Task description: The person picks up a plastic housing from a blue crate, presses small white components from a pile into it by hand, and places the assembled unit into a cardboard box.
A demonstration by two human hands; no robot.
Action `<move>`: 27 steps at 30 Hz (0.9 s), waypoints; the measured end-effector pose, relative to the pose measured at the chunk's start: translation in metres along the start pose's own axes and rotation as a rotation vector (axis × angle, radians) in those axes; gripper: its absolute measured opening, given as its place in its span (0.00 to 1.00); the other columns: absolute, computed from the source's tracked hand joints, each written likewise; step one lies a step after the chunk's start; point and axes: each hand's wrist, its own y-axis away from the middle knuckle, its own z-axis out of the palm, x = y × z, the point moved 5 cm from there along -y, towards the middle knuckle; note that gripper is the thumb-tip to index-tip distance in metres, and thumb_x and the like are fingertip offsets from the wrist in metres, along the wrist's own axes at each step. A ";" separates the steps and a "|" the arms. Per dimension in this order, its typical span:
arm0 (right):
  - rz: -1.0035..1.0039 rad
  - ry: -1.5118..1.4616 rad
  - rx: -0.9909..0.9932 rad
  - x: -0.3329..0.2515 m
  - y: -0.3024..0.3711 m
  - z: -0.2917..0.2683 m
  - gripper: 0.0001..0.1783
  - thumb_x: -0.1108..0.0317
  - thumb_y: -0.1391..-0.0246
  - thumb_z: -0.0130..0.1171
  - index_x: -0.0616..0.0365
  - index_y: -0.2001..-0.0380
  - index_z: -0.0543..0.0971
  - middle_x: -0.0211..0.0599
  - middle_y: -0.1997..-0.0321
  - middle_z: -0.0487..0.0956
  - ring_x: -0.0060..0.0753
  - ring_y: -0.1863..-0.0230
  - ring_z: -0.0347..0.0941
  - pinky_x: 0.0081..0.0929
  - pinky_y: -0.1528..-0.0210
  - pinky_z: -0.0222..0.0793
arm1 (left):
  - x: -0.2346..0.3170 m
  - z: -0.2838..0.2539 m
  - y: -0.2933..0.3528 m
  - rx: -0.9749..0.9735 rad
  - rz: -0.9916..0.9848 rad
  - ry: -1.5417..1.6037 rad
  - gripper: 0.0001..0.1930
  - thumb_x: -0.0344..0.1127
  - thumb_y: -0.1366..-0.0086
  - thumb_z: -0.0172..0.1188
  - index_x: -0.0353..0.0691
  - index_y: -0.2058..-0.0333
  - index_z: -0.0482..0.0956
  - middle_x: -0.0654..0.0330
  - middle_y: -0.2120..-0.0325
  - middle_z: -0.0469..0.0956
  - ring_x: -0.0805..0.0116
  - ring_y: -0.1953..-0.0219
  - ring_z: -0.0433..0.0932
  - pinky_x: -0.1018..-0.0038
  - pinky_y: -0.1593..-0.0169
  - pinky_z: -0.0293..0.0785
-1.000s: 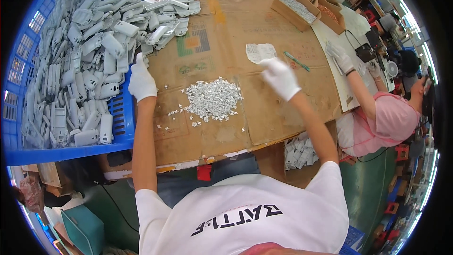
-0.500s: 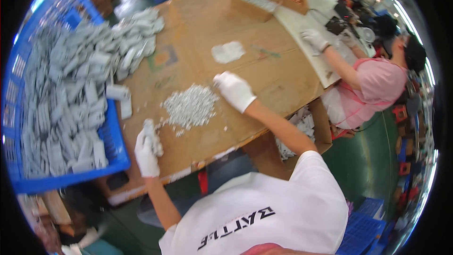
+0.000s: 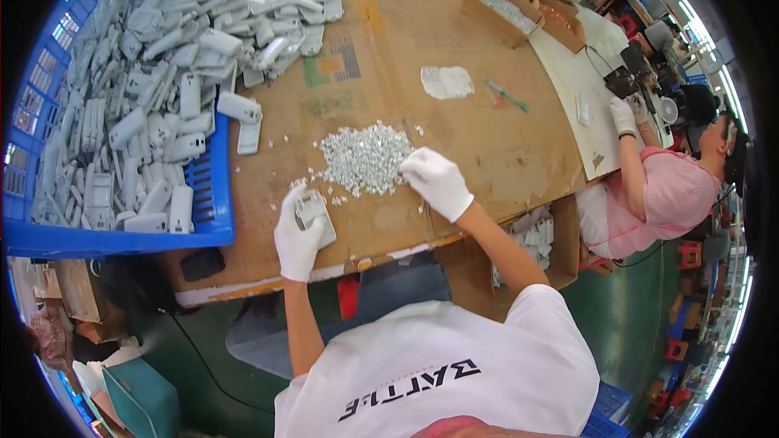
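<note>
My gloved left hand (image 3: 297, 237) is closed round a white plastic housing (image 3: 319, 216), with its hollow side turned up. It is just off the near left edge of a heap of small whitish parts (image 3: 363, 160) on the cardboard-covered table (image 3: 389, 40). My gloved right hand (image 3: 439, 185) is at the right edge of that heap, fingertips pinched together. Whatever may be between them is too small to make out. Two more white housings (image 3: 249, 136) lie beside the crate, left of the heap.
A blue crate (image 3: 219, 231) piled with housings (image 3: 154, 126) fills the left. Beyond the heap lie a whitish flat patch (image 3: 447, 82) and a green pen-like stick (image 3: 508, 96). Cardboard boxes (image 3: 503, 12) stand far right. A co-worker in pink (image 3: 677, 195) sits right, near an open carton (image 3: 565, 235).
My view has shifted. My left hand has turned, so the housing's hollow side now shows. My right hand has come down to the heap's edge. The co-worker's hands have drawn together.
</note>
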 end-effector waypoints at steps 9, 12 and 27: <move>0.220 0.096 -0.254 0.006 0.022 0.009 0.04 0.71 0.47 0.58 0.53 0.66 0.77 0.46 0.66 0.76 0.53 0.62 0.77 0.45 0.60 0.74 | -0.022 0.001 0.024 -0.018 -0.157 0.063 0.22 0.30 0.43 0.59 0.37 0.48 0.76 0.51 0.59 0.84 0.62 0.56 0.84 0.68 0.52 0.78; 0.193 0.192 -0.365 0.002 0.021 0.010 0.02 0.71 0.48 0.57 0.55 0.70 0.77 0.47 0.68 0.76 0.53 0.64 0.77 0.43 0.60 0.75 | -0.028 0.003 0.028 -0.028 -0.148 0.068 0.23 0.31 0.43 0.61 0.41 0.47 0.74 0.50 0.59 0.83 0.56 0.55 0.83 0.65 0.51 0.78; -0.152 -0.387 -0.146 -0.111 -0.053 0.107 0.08 0.80 0.53 0.60 0.57 0.68 0.77 0.36 0.69 0.76 0.35 0.72 0.74 0.28 0.67 0.72 | -0.017 0.002 0.008 0.183 -0.152 -0.025 0.20 0.40 0.40 0.63 0.47 0.49 0.75 0.51 0.59 0.82 0.49 0.56 0.81 0.61 0.54 0.77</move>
